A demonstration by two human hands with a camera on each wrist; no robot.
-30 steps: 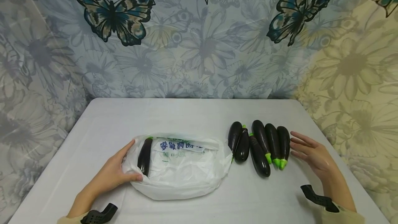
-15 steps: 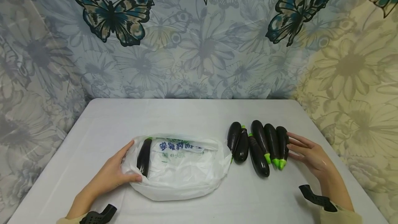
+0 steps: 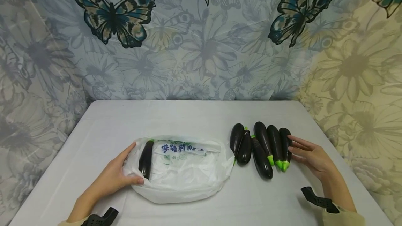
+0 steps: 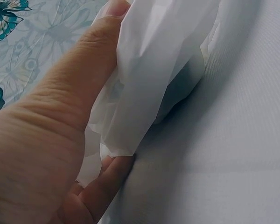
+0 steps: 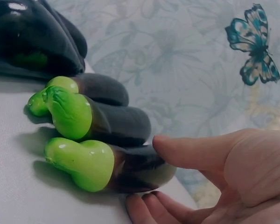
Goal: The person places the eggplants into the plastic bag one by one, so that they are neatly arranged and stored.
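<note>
My left hand (image 3: 113, 173) grips the left end of a white plastic bag (image 3: 188, 180), thumb over its mouth edge and fingers along the outside. In the left wrist view the thin bag (image 4: 144, 70) hangs between thumb and fingers. One dark eggplant (image 3: 146, 159) lies inside the bag at its left end. At the right, my right hand (image 3: 314, 156) pinches the outermost eggplant (image 3: 285, 145) of a group on the table. In the right wrist view its thumb touches the upper side of that eggplant (image 5: 144, 168) and fingertips meet the lower side; its green cap points away.
Several more eggplants, such as a slanted one (image 3: 262, 158) and a leftmost one (image 3: 237, 136), lie side by side between bag and right hand. The white table (image 3: 188, 114) ends at a patterned butterfly backdrop (image 3: 207, 62).
My right hand has moved left from beside the outermost eggplant until its fingers meet it. My left hand and the bag stay in place.
</note>
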